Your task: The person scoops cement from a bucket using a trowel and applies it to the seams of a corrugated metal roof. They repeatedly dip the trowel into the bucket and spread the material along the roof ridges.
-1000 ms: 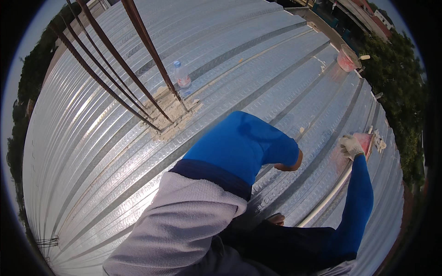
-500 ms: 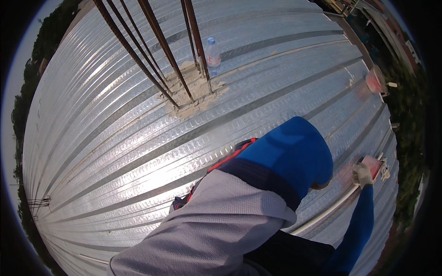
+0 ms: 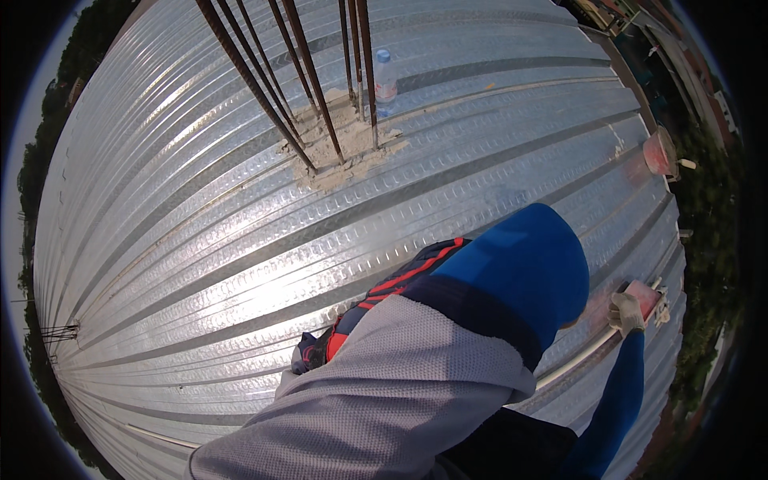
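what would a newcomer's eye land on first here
Probably the rusty rebar, rising from a rough concrete patch at the upper middle of the ribbed, silvery metal sheeting. Next might come the bright blue sleeve right of centre, then the gloved right hand at a reddish object, farther right.

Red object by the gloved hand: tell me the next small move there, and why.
Probably the right grip should ease the red object slightly inward over the metal deck: the gloved grip is right at it, and it lies near the deck's outer edge, with greenery beyond.
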Demonstrator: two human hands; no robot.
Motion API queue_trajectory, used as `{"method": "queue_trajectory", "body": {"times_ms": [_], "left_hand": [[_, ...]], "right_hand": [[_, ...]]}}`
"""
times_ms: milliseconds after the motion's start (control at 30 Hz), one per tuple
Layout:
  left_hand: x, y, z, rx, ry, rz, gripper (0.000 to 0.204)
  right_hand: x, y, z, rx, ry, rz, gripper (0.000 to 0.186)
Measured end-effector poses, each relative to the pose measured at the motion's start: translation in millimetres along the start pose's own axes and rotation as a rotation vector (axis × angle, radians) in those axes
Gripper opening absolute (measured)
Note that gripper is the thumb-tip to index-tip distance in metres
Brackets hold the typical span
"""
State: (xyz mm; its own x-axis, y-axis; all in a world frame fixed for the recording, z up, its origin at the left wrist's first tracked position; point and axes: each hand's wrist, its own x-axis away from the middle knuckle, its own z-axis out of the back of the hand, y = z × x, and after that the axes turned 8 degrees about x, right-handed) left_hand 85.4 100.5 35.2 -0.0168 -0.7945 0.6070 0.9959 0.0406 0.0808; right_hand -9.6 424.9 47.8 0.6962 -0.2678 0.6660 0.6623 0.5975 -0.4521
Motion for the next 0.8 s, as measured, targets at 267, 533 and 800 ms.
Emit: {"method": "queue_trajectory", "body": {"times_ms": [267,533,800], "left_hand": [[-9,4,3,-0.008,0.000,0.010,0.037],[-12,-10,1,-0.156,-0.072,0.045,0.037],[52,-32,7,0.091,0.081,-0.025,0.030]], "right_hand": [[8,3,1,0.073,0.095,0.017,0.017],[30,-14,-5,0.065,0.087,0.016,0.019],[44,-42,-10,0.299,0.148,-0.010,0.031]]}}
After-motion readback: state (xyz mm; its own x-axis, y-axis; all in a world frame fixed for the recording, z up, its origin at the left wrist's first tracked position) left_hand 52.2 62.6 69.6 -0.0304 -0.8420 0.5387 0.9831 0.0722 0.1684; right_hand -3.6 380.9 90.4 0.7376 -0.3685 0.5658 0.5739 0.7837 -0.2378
